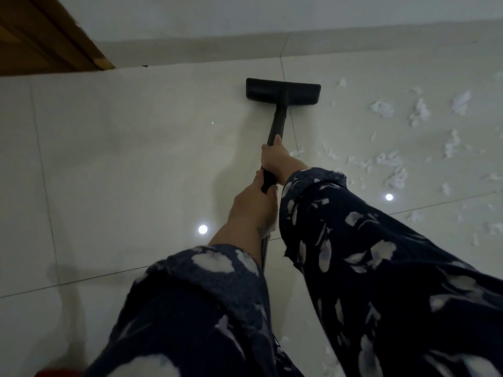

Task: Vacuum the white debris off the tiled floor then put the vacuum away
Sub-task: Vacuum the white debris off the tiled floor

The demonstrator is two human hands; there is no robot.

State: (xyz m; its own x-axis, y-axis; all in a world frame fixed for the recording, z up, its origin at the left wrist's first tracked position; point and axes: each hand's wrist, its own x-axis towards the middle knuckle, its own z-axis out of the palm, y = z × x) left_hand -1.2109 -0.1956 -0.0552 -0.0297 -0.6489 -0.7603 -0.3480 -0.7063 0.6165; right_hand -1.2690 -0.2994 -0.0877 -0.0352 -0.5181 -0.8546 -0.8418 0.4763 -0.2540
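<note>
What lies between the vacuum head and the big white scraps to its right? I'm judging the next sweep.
In the head view, mostly bare tile separates the vacuum head from the big scraps; only a few small white bits lie there.

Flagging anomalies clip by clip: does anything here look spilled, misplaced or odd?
Yes. Torn white paper scraps litter the tiled floor on the right, while the black vacuum head sits to their left on bare tile. Both the left hand and right hand grip the wand.

Both arms stretched forward, right hand [277, 159] ahead of left hand [251, 202], each fist-clenched
</note>
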